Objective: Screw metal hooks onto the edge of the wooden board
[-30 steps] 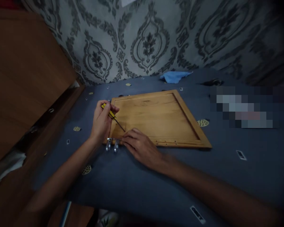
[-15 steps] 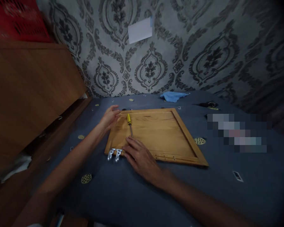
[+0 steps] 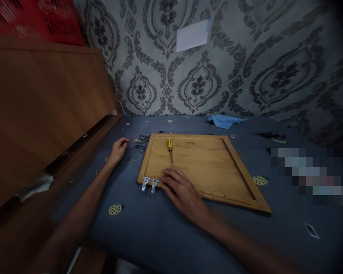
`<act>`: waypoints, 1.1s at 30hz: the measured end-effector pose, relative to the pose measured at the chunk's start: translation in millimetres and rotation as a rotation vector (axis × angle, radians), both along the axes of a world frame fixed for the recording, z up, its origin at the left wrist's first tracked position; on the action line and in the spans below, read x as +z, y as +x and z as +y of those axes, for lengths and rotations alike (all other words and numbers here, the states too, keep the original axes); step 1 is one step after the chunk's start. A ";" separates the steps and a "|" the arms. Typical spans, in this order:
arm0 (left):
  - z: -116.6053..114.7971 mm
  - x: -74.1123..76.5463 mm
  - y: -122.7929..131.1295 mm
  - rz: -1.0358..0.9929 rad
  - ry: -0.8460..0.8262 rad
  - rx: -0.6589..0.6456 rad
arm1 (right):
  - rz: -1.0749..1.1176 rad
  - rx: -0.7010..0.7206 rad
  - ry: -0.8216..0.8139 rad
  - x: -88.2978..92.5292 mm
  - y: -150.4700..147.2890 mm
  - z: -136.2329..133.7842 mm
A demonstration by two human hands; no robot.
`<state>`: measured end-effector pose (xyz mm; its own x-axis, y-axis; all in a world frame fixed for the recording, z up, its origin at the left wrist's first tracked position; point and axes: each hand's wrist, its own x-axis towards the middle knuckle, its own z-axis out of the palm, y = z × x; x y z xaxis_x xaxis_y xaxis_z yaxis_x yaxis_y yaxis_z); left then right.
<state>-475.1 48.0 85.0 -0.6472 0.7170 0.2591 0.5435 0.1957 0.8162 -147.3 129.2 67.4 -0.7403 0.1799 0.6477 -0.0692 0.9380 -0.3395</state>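
A framed wooden panel (image 3: 197, 160) lies flat on dark blue patterned cloth. Two silver metal hinges or brackets (image 3: 151, 183) sit side by side at its near left edge. Just right of them, my right hand (image 3: 185, 196) bends over the panel's near edge, fingers on top and thumb lower; whatever lies under the fingertips is hidden. A screwdriver (image 3: 170, 146) with a yellow and black handle rests on the panel, its shaft towards that hand. My left hand (image 3: 118, 151), fingers curled together, is left of the panel beside a pile of metal hardware (image 3: 142, 144) and scattered small screws (image 3: 129, 159).
A wooden cabinet (image 3: 45, 87) with a red plastic basket (image 3: 34, 21) on top stands at the left. Blue crumpled cloth (image 3: 225, 121) lies near the patterned wall, and a dark object (image 3: 274, 135) lies right of it. The far right is pixelated.
My left hand has moved left off the panel's far left corner, uncovering the hardware pile, and its fingers have drawn in. My right hand stays at the near edge. The view has shifted left.
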 end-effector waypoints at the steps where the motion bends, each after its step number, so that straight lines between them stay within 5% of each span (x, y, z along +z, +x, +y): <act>1: 2.0 -2.3 0.1 0.059 -0.023 -0.022 | 0.001 0.005 0.000 0.1 -0.1 0.3; 15: 6.0 -8.3 1.5 0.555 -0.198 -0.157 | -0.015 0.025 0.018 2.6 -1.0 1.2; 33: 11.6 -13.2 3.6 0.647 -0.114 -0.220 | -0.027 0.046 -0.022 1.3 1.3 2.0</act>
<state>-471.5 59.6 71.8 -0.2241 0.8596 0.4592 0.9511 0.0902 0.2953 -146.0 131.2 68.7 -0.7651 0.1591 0.6240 -0.1026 0.9265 -0.3621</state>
